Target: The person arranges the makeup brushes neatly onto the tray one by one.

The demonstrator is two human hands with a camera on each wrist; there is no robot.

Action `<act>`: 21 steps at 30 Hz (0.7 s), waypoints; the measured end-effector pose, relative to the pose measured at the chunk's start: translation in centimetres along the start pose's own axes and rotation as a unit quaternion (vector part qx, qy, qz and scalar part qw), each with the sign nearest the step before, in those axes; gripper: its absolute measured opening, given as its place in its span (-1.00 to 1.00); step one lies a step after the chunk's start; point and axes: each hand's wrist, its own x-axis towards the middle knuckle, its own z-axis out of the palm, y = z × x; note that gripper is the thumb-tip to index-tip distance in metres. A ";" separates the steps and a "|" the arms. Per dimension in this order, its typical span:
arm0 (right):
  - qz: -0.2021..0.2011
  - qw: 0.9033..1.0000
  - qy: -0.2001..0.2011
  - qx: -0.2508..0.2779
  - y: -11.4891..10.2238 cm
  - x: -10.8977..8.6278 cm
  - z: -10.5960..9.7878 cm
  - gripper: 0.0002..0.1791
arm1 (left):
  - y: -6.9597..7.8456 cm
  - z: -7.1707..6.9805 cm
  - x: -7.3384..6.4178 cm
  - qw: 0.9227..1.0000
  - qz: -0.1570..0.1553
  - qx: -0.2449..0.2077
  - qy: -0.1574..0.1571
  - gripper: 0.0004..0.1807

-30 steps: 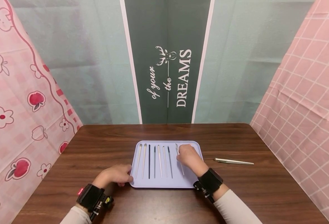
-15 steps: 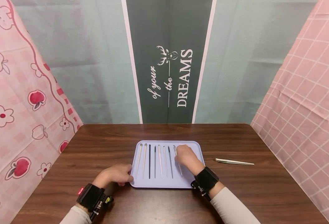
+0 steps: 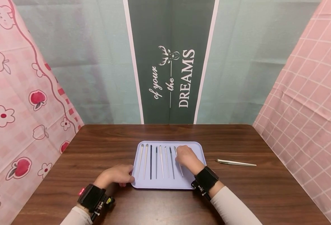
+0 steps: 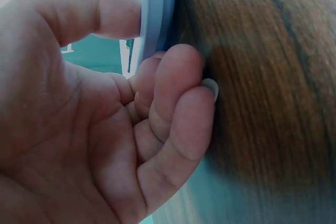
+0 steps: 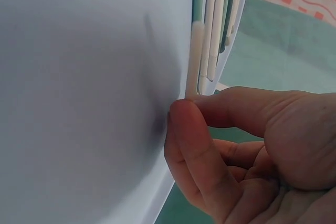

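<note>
A lilac tray [image 3: 192,181] lies on the wooden table. Several slim makeup brushes, pale and dark, lie side by side on it, among them a black brush [image 3: 151,162]. My right hand [image 3: 186,156] pinches a pale makeup brush [image 5: 195,59] between thumb and fingertips, low over the tray at the right end of the row. Its handle slants slightly toward the tray's near edge, and the fingers cover part of the shaft. At the left rim, my left hand [image 3: 116,175] holds the tray, thumb against the edge and the other fingers curled beside and below it.
To the right of the tray, a small bunch of pale and greenish brushes [image 3: 236,162] lies on the table [image 3: 165,206]. Patterned pink cloth hangs at both sides, with a green curtain [image 3: 165,115] behind the table's far edge.
My right hand has moved a little to the left with the pale brush, bringing it closer to the row. The left hand stays at the tray's rim.
</note>
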 end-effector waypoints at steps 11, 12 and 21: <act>0.001 1.000 -0.016 -0.003 0.0 0.1 0.1 -0.81 | 0.1 0.0 0.0 1.000 0.004 0.002 -0.002 -0.83; 0.001 1.000 -0.018 -0.005 0.0 0.1 0.1 -0.82 | 0.1 0.0 0.0 1.000 0.004 0.002 -0.002 -0.83; 0.005 1.000 -0.026 -0.013 -0.1 -0.1 -0.3 -0.79 | 0.1 0.0 0.0 1.000 0.001 0.005 -0.001 -0.83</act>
